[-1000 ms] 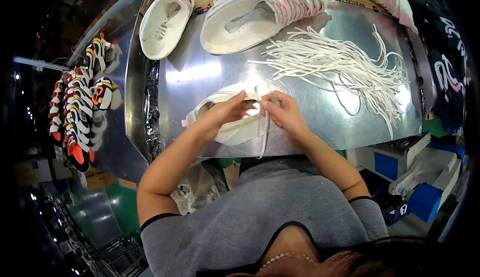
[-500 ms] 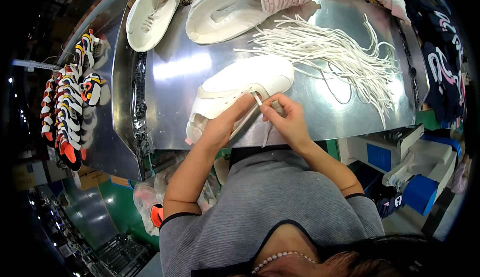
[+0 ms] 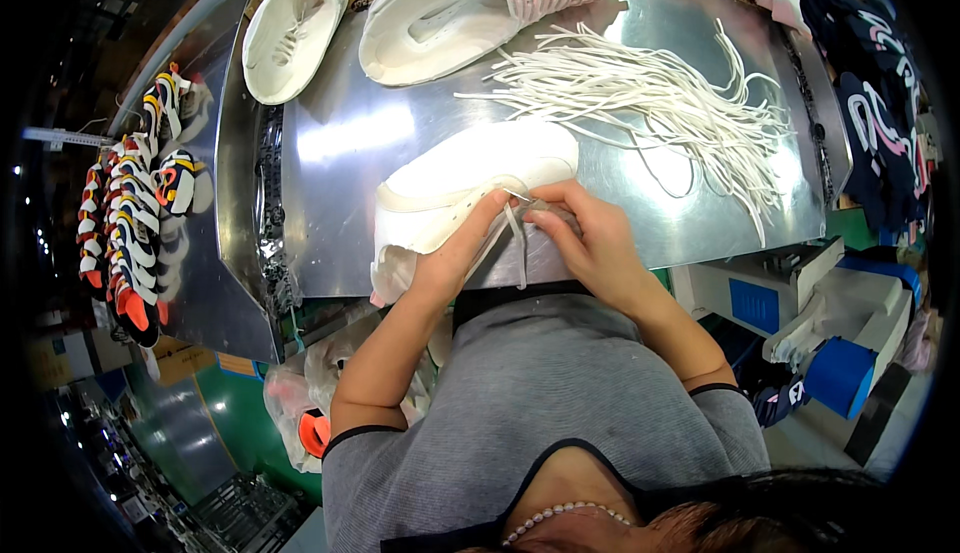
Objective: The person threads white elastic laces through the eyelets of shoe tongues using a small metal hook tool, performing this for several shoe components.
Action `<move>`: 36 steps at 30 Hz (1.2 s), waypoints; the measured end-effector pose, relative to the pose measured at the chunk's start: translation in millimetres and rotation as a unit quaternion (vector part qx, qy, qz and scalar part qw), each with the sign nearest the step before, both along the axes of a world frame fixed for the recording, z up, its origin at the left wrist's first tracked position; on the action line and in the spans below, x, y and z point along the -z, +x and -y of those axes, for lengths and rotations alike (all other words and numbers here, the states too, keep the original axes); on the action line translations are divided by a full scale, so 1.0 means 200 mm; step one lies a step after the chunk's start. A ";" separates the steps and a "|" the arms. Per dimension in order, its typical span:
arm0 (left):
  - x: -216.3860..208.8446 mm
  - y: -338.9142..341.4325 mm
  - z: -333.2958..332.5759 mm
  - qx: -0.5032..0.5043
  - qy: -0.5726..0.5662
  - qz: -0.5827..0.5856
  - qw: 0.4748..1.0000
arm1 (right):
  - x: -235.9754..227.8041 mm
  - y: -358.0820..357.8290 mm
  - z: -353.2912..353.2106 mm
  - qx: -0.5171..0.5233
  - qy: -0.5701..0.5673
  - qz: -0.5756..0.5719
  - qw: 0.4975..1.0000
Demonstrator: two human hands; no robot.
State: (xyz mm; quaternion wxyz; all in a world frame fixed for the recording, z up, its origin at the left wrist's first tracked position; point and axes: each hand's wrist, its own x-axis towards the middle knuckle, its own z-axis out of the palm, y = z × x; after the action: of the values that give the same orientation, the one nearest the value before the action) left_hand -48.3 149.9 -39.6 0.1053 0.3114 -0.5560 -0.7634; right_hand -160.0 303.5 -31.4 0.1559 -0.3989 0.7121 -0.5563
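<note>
A white shoe upper (image 3: 470,161) lies tilted on the metal table in front of me, its heel opening toward the lower left. My left hand (image 3: 450,253) is closed on its near edge, thumb along the row of eyelets. A white shoelace (image 3: 521,253) hangs from the eyelet area between my hands. In the pinched fingers of my right hand (image 3: 595,238) is a thin metal hook-like tool (image 3: 519,196), its end at the eyelets by my left thumb. Its tip is too small to make out.
Loose white laces (image 3: 640,98) lie in a bundle at the far right of the table (image 3: 340,218). At the back stand nested white uppers (image 3: 430,33) and a single laced upper (image 3: 297,38). Multicoloured uppers (image 3: 135,218) are stacked left; dark pieces (image 3: 880,128) hang right.
My right hand has let the lace drop and now holds the thin tool against the eyelets. The upper has turned slightly in my left hand.
</note>
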 end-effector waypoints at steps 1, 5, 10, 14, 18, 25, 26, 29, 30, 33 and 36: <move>-0.01 0.00 0.00 0.010 -0.033 -0.010 0.999 | 0.01 -0.01 0.00 -0.010 0.002 -0.017 1.000; 0.00 0.00 -0.01 0.030 -0.126 -0.030 0.991 | 0.01 -0.04 0.01 -0.019 0.035 -0.028 0.999; -0.01 0.00 -0.03 0.103 -0.461 -0.022 0.881 | -0.02 -0.04 0.04 -0.022 0.140 -0.066 0.988; 0.01 0.03 -0.02 0.166 -0.545 -0.009 0.821 | -0.03 -0.07 0.11 -0.067 0.268 -0.178 0.944; 0.10 0.04 0.05 0.099 -0.111 0.050 0.988 | -0.08 -0.19 -0.03 -0.082 0.148 -0.216 0.962; -0.02 0.02 0.14 0.218 -0.367 0.009 0.904 | 0.14 -0.35 0.00 -0.012 0.049 0.360 0.932; -0.03 0.03 0.15 0.251 -0.404 0.032 0.879 | 0.13 -0.36 0.01 0.024 0.025 0.373 0.927; -0.05 0.07 0.18 0.293 -0.479 0.093 0.823 | 0.15 -0.35 0.07 0.109 -0.043 0.409 0.905; -0.03 0.06 0.18 0.236 -0.512 0.076 0.823 | 0.15 -0.34 0.09 0.128 -0.070 0.380 0.913; -0.05 0.00 0.17 0.095 -0.575 0.022 0.812 | 0.15 -0.28 0.08 0.189 -0.111 0.279 0.935; -0.10 -0.05 0.21 0.101 -0.614 0.003 0.783 | 0.09 -0.23 0.05 -0.003 0.019 0.326 0.945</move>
State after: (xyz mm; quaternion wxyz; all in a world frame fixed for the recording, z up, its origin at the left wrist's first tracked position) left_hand -57.5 108.7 -19.0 0.1952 0.1253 -0.9357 -0.2660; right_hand -205.1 294.0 -49.6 0.3890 -0.1948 0.6314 -0.6420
